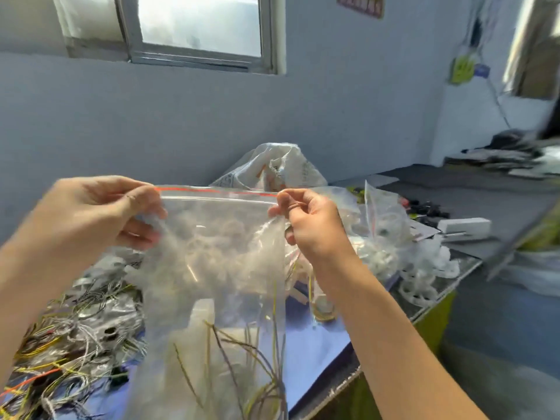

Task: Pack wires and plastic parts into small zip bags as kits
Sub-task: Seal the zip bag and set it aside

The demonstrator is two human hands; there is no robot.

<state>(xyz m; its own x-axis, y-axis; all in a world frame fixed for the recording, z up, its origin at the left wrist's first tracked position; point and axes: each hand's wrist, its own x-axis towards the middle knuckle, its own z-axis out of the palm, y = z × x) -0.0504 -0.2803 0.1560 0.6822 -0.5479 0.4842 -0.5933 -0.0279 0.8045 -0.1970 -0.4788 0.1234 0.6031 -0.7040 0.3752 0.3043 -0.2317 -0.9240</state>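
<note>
We see a clear zip bag [218,253] held up in the air above the bench [318,344], between the two hands and facing the camera. The left hand [100,213] has its grip closed on the bag's upper left corner, thumb in front and fingers curled behind the plastic. The right hand [312,222] pinches the upper right corner between thumb and fingertips. Both grips hold the bag just under its red strip [212,190], which runs nearly level from one hand to the other. Inside the bag, thin wires [242,359] in yellow, green and dark tones hang toward the bottom; we cannot tell whether the pale shapes higher up lie inside it or show through from behind. On the bench to the left lies a tangled heap of loose wires [60,338]. To the right, near the edge, white plastic rings [421,283] are piled beside smaller clear bags [381,225]. A crumpled white carrier bag [281,168] stands behind the zip bag, against the wall, and a white box [465,227] rests farther right.
</note>
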